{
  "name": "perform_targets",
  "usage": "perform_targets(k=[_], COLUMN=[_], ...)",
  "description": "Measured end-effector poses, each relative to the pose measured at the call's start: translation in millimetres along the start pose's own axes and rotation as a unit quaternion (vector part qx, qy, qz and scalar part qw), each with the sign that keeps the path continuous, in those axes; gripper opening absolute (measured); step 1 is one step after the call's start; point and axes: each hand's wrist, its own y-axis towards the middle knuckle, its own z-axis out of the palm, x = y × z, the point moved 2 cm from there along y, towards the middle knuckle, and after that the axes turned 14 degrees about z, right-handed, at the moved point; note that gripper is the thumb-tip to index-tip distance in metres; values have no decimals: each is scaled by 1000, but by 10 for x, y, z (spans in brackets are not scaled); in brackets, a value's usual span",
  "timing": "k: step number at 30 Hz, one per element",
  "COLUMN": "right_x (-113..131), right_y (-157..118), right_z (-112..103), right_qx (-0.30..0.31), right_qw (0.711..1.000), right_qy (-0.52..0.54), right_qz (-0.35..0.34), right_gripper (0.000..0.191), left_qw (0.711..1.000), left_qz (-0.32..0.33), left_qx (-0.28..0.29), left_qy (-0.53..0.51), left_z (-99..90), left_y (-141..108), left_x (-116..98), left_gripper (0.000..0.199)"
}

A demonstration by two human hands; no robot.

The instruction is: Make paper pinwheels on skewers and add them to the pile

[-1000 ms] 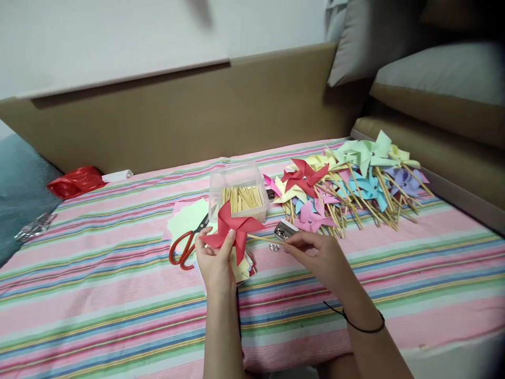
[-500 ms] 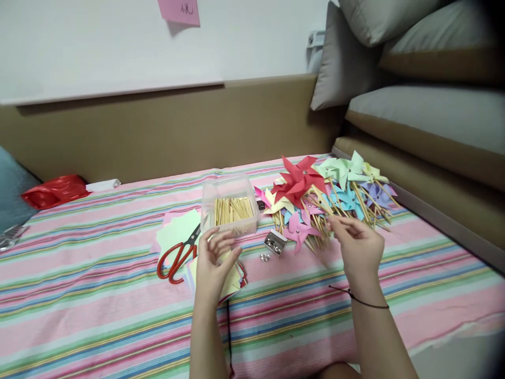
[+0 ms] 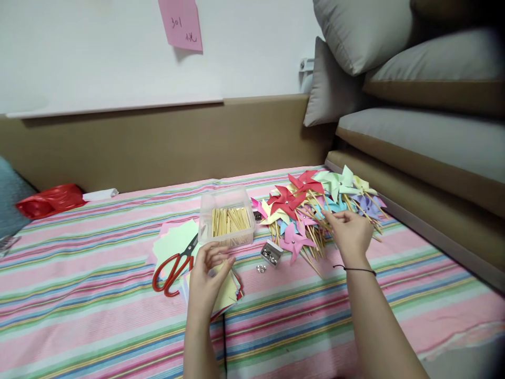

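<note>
My right hand (image 3: 353, 234) pinches a slim tan wooden stick (image 3: 317, 202), apparently the upper red paper pinwheel's (image 3: 306, 182), on the colourful heap (image 3: 341, 183); my left hand (image 3: 204, 279), loosely curled, holds nothing above yellow paper squares (image 3: 228, 292). The pinwheel should be feather-light, easily creased, best gripped by its stick. I count two red pinwheels (image 3: 286, 202), one pair of red-handled scissors (image 3: 185, 254), one clear plastic box (image 3: 242, 240).

Likely a home: stacked cushions (image 3: 426, 95).

The farther red paper pinwheel (image 3: 306, 182) with its thin tan wooden stick (image 3: 316, 202) tilts among many colourful paper pinwheels (image 3: 295, 241).
</note>
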Motion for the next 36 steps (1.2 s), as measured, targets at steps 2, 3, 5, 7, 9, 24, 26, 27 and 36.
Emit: perform_targets(k=[2, 3, 5, 7, 9, 24, 26, 27, 36], right_x=[25, 48, 107, 171, 216, 160, 159, 161, 187], right_y=[-86, -153, -338, -590, -892, -2098, -2093, -2092, -2204], right_z=[-115, -172, -244, -226, -116, 631, 633, 631, 694], right_qx=[-1, -2, 21, 88, 181, 476, 467, 462, 463], right_qw=[999, 998, 991, 981, 965, 828, 823, 822, 787], right_qy=[38, 64, 128, 170, 190, 24, 25, 30, 23], right_qz=[1, 2, 5, -10, -30, -294, -322, -332, -407], right_gripper=[33, 33, 34, 32, 27, 26, 26, 25, 33], left_qw=[1000, 998, 993, 984, 973, 952, 947, 945, 944], left_qz=[-2, -6, -13, -15, -21, -191, -183, -179, -178], left_qx=[-31, -55, -116, -179, -222, 16, 25, 28, 26], left_qy=[1, 1, 4, 18, 50, 240, 262, 273, 278], left_z=[-35, -57, -111, -183, -275, -479, -443, -431, -445], left_y=[5, 5, -5, -34, -84, -430, -436, -436, -438], left_x=[0, 1, 1, -1, 3, 76, 122, 135, 75], left_gripper=[45, 44, 39, 34, 30, 53, 48, 47, 22])
